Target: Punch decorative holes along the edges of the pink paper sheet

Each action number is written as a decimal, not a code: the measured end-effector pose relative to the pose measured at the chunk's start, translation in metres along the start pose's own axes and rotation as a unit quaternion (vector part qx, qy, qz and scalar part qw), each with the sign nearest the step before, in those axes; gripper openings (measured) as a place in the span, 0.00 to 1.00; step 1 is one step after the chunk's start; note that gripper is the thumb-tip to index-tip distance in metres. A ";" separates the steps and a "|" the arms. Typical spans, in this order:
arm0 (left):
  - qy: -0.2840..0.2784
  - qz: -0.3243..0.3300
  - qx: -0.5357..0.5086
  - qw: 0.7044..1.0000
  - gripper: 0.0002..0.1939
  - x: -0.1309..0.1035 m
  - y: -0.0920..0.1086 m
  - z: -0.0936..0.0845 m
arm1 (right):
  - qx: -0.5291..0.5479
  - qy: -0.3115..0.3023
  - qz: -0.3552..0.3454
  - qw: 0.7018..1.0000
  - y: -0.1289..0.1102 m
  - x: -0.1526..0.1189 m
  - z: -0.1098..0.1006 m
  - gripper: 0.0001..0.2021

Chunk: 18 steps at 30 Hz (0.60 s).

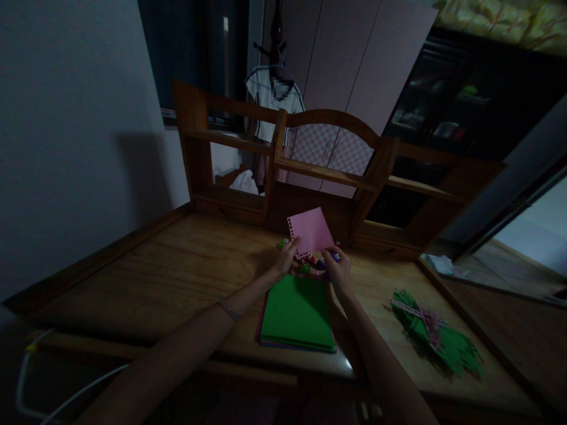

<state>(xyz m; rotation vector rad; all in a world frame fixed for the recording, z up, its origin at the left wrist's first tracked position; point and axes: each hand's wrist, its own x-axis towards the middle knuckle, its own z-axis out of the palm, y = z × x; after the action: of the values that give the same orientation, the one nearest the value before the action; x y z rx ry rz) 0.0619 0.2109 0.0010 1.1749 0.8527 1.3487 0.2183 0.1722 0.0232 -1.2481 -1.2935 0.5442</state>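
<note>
A pink sheet [312,230] with a row of punched holes along its left and lower edges is held up above the desk. My left hand [287,258] pinches its lower left side. At the sheet's lower right corner, my right hand [339,265] is closed, with its fingers at the paper's edge. Small colourful items [306,265], red, green and blue, sit between and below the hands, partly hidden. Nearer to me lies a stack of coloured sheets with a green sheet [296,313] on top.
A pile of green paper strips [456,351] with pink strips [432,327] lies at the right of the wooden desk [177,265]. A wooden shelf [325,171] stands along the back. White cables [84,389] hang at the lower left.
</note>
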 end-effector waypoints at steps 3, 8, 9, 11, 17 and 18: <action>-0.010 -0.021 0.020 1.000 0.28 0.001 -0.001 0.000 | 0.000 0.004 -0.002 1.000 -0.001 -0.001 0.000 0.15; -0.024 -0.001 0.014 1.000 0.28 0.001 -0.001 0.000 | 0.006 -0.016 0.022 1.000 0.005 -0.001 0.002 0.20; -0.025 0.004 0.011 1.000 0.27 0.001 -0.001 0.000 | 0.006 -0.020 0.026 0.999 0.008 -0.001 0.002 0.20; -0.021 0.009 0.001 1.000 0.26 0.001 -0.001 0.001 | 0.002 -0.021 0.032 0.999 0.012 -0.002 0.003 0.20; -0.036 0.026 -0.015 0.999 0.24 0.006 -0.007 0.002 | -0.001 -0.026 0.047 0.999 0.019 -0.001 0.004 0.19; -0.038 0.036 -0.010 0.999 0.24 0.006 -0.007 0.002 | -0.001 -0.021 0.045 0.999 0.019 -0.001 0.004 0.19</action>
<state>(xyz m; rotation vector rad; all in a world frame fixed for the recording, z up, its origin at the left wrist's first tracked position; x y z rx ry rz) 0.0663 0.2179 -0.0046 1.2435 0.7477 1.3581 0.2211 0.1791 0.0051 -1.3086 -1.2780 0.6371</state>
